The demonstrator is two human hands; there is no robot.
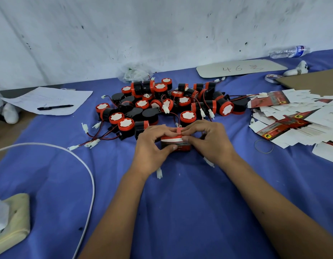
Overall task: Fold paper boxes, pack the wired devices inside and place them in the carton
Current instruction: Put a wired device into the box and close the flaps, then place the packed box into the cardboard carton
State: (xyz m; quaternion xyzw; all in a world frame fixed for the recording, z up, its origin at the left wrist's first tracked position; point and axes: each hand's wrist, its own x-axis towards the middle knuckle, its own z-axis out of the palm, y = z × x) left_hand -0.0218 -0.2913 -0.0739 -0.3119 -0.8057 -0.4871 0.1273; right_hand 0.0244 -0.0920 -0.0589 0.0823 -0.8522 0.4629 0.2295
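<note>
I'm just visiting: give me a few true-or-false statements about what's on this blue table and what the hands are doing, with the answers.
1. Both the left hand and the right hand hold a small red box. True.
2. The pile of wired devices lies nearer the person than the box. False: it lies beyond it.
3. A black pen rests on a paper sheet. True.
4. The flat box blanks are stacked on the left. False: they lie on the right.

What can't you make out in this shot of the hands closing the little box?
- Head view: the box contents and most faces, covered by the left hand and right hand.
- The box print: too small.
- The carton: cut off by the right edge.
- The sheet under the pen: writing too faint.
</note>
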